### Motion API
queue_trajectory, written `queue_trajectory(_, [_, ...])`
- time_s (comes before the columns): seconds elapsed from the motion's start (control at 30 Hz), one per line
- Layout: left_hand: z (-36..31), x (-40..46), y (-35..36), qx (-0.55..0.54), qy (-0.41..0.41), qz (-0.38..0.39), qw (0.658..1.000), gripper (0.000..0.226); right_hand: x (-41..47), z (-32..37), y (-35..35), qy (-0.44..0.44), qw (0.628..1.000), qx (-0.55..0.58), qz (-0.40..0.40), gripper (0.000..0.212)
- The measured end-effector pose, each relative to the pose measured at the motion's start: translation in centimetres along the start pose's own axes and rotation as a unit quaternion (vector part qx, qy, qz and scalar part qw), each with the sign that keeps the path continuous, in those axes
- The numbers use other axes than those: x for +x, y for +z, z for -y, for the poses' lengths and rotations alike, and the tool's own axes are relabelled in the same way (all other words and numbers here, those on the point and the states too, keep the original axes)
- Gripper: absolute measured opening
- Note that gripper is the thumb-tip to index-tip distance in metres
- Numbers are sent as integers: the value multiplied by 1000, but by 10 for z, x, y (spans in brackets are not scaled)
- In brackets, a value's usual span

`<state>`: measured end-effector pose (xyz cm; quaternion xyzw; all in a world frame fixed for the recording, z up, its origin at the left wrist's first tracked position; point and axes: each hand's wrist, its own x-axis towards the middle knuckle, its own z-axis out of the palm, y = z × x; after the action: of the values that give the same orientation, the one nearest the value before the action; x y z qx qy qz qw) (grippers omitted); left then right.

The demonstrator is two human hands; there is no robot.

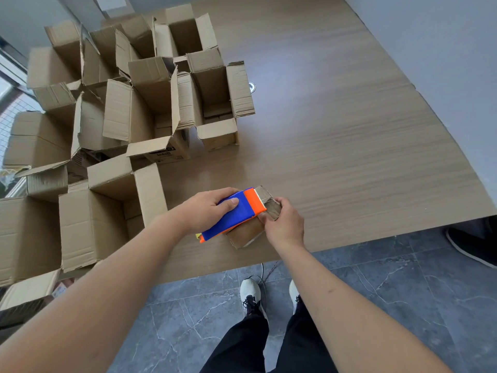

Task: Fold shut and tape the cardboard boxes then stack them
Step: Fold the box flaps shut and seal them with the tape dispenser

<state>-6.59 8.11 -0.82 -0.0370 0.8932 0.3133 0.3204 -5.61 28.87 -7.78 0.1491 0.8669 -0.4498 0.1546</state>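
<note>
My left hand (208, 207) grips a blue and orange tape dispenser (236, 215) above the near edge of the wooden table (349, 135). A roll of brown tape (246, 232) sits under the dispenser. My right hand (282, 222) pinches the loose brown tape end (273, 207) just past the orange cutter. Several open cardboard boxes (150, 103) with raised flaps crowd the left half of the table. The nearest open box (107, 208) stands just left of my left forearm.
Grey walls border the table at the back and right. A small round metal grommet (251, 86) sits in the tabletop beside the boxes. Below the table edge lie grey floor tiles, my white shoes (251, 294), and a dark shoe (470, 246) at far right.
</note>
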Motion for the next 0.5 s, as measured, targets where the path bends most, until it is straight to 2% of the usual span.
queue_trajectory(0.07, [-1,4,2,8,5,-7,1000,34,11,-4,-15,-22,996,-51,63,59])
queue_trajectory(0.13, [-1,9,0,28,5,-2,1000,35,24,-9,-36,-55,984,-74,155,94])
queue_trajectory(0.2, [-1,12,-1,41,2,7,999,37,40,-12,-55,-129,958,-111,232,125])
queue_trajectory(0.27, [-4,16,-2,51,3,14,999,39,55,-11,-61,-210,921,-168,282,143])
queue_trajectory(0.37, [-11,19,-2,74,8,25,997,40,67,-6,-47,-268,885,-195,325,145])
queue_trajectory(0.5, [-14,24,-5,86,7,47,995,41,74,-7,-39,-311,884,-191,293,116])
